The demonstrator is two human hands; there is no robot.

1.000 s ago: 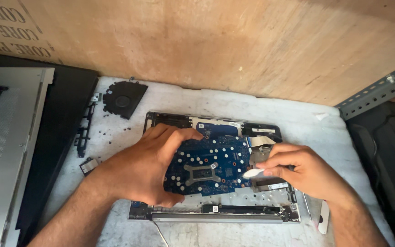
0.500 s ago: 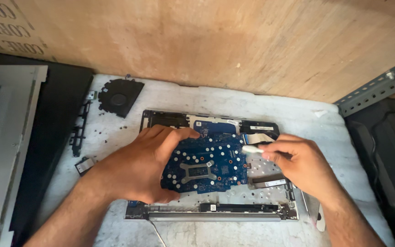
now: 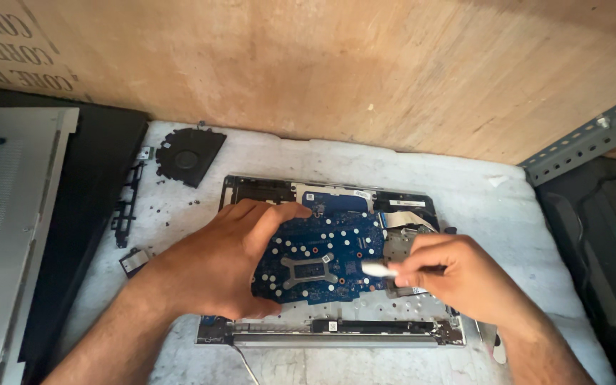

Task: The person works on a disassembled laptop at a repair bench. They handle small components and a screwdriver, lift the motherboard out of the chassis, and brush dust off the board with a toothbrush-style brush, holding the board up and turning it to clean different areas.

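At the far left we see a grey panel (image 3: 16,235) lying over a black cover (image 3: 101,185), then a strip of black bracket (image 3: 126,207), a small clip (image 3: 134,261) and a round black fan (image 3: 188,154) on the white mat (image 3: 507,214); none of them is touched. Our left hand (image 3: 215,267) comes next: it lies flat across the left end of the blue board (image 3: 322,260), fingers spread over its top and thumb curled under its near edge, so it grips that end of the board. The board sits inside the open laptop shell (image 3: 336,331), its long axis running left to right, parallel to the hinge bar along the shell's near edge. It looks slightly lifted at our left hand, though we cannot tell for sure. To the right, our right hand (image 3: 458,274) is closed in a pinch on a small white tool (image 3: 379,269), whose tip points left and touches the board's right edge, near the silver part beside it. So the board lies directly left of the right hand, between the two hands, and the left hand has the fuller hold on it. A flat ribbon cable (image 3: 408,214) shows just beyond the right hand, and a grey slotted rail (image 3: 586,142) and dark gear lie well apart at the right
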